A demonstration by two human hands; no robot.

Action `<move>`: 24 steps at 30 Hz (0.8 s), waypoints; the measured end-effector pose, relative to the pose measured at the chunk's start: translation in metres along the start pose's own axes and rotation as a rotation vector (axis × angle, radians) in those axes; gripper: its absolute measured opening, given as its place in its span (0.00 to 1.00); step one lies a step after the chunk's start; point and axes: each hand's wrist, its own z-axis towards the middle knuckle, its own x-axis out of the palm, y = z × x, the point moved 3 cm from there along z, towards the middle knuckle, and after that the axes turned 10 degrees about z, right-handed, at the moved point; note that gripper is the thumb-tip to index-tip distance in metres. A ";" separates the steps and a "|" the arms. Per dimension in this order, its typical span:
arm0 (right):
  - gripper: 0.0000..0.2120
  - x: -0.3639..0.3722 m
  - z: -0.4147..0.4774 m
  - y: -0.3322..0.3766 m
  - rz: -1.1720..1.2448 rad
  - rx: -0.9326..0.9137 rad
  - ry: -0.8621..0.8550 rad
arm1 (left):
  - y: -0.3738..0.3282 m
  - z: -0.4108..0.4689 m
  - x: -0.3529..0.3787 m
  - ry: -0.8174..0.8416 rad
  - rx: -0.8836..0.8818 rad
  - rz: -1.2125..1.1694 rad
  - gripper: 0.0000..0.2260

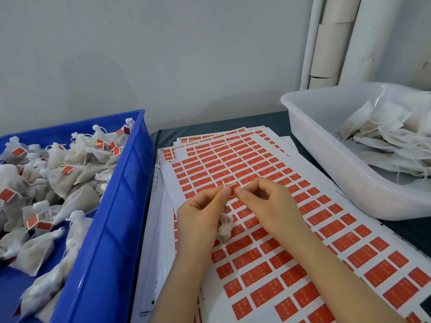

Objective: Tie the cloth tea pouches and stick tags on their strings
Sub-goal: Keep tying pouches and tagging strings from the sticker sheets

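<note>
Sheets (pixel 303 241) of red tags covered the table, gold print on them too blurry to read, same for the tiny edge print. Blue bin (pixel 121 183) on the left was full of tied, tagged pouches (pixel 77 183); white tub (pixel 326 155) on the right held flat ones (pixel 373 127). Above the sheets, left hand (pixel 198 217) and right hand (pixel 268 203) pinched a string (pixel 229 184) between fingertips, its pouch (pixel 225 226) dangling between the palms.

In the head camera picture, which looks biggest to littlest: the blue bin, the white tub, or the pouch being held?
1. Blue bin, but it sits nearer and both are cropped, so unsure.
2. White tub.
3. Pouch, clearly smallest.
</note>
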 end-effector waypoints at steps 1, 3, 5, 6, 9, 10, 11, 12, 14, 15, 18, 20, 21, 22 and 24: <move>0.07 0.000 0.000 -0.001 -0.010 0.002 -0.014 | 0.000 0.000 0.000 0.003 0.007 0.007 0.14; 0.08 -0.001 0.001 -0.001 -0.044 0.009 -0.051 | 0.000 0.000 0.001 0.001 0.024 0.015 0.12; 0.07 -0.002 0.001 0.001 -0.051 0.006 -0.056 | -0.001 0.000 0.001 -0.012 0.045 0.030 0.12; 0.05 -0.002 0.001 0.002 -0.032 -0.001 -0.040 | -0.001 0.000 0.001 -0.017 0.055 0.037 0.12; 0.05 -0.002 0.000 0.005 0.009 -0.030 0.013 | 0.000 -0.001 -0.001 -0.031 0.058 0.039 0.12; 0.05 -0.001 -0.001 0.006 0.021 -0.037 0.020 | 0.001 -0.001 -0.002 -0.038 0.052 0.033 0.13; 0.04 -0.001 -0.001 0.006 0.035 -0.040 0.024 | 0.001 -0.001 -0.002 -0.046 0.046 0.025 0.14; 0.04 -0.001 -0.002 0.006 0.046 -0.040 0.026 | 0.001 -0.001 -0.003 -0.052 0.043 0.020 0.14; 0.04 -0.001 -0.002 0.006 0.063 -0.038 0.030 | 0.000 0.000 -0.002 -0.048 0.053 0.018 0.14; 0.04 0.000 -0.002 0.007 0.071 -0.040 0.033 | 0.000 0.000 -0.002 -0.043 0.064 0.021 0.13; 0.06 0.001 -0.003 0.009 0.094 -0.065 0.045 | 0.000 0.002 -0.002 -0.033 0.097 0.054 0.08; 0.06 0.003 -0.004 0.010 0.049 -0.090 0.051 | 0.001 0.003 -0.001 -0.030 0.129 0.098 0.03; 0.07 0.003 -0.005 0.011 0.022 -0.104 0.051 | 0.001 0.003 -0.001 -0.035 0.154 0.128 0.03; 0.07 0.004 -0.005 0.011 0.004 -0.117 0.050 | 0.002 0.002 0.000 -0.043 0.178 0.156 0.04; 0.07 0.004 -0.006 0.011 -0.007 -0.136 0.058 | 0.002 0.001 0.001 -0.064 0.215 0.202 0.06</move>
